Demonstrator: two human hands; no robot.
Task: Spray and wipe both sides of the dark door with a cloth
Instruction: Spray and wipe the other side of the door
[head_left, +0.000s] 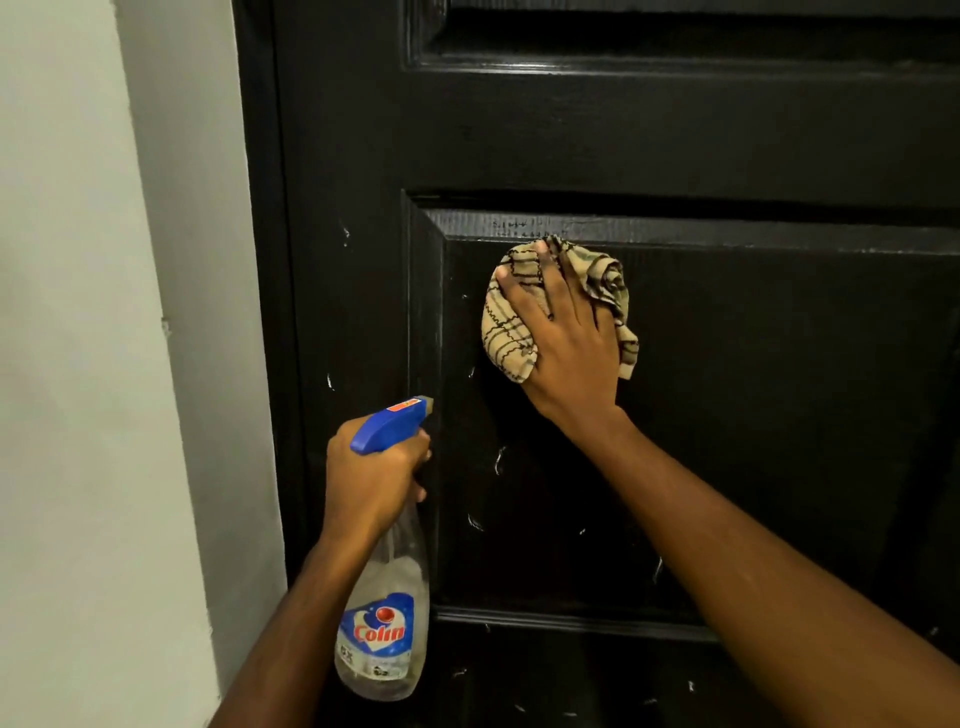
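The dark panelled door (727, 415) fills most of the view, with small white scuffs scattered over its lower panel. My right hand (566, 348) presses a beige cloth with dark checks (511, 332) flat against the upper left corner of that recessed panel, fingers spread over the bunched fabric. My left hand (371, 480) grips the neck of a clear spray bottle (384, 623) with a blue trigger head, held upright near the door's left stile. The nozzle points at the door. The bottle's label reads Colin.
A pale wall (78, 364) runs down the left side, meeting the black door frame (265, 260). A second recessed panel shows at the top of the door.
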